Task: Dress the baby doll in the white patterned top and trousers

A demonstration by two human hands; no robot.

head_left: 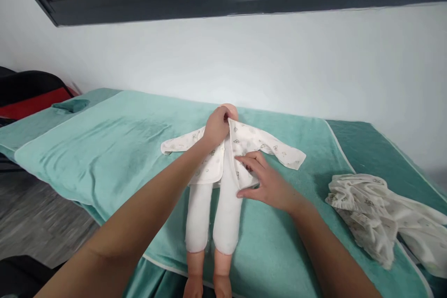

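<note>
A baby doll (226,223) lies on its back, with white covering on its legs and its bare feet toward me. Its head is mostly hidden behind my left hand (217,126). A white baby shirt (252,136) with small printed figures is on the doll, its sleeves spread out to both sides and its front parted. The fingers of my left hand are closed on the shirt's front edge at the neck. Over the lower right front panel is my right hand (267,180), thumb and fingers apart, the fingertips touching the cloth near its edge.
Crumpled white printed clothing (366,214) lies at the right. A light green cloth (115,149) covers the bed beneath the doll. Behind it rise a white wall (279,65) and a dark window frame (223,2). A black and red chair (35,95) stands at the far left.
</note>
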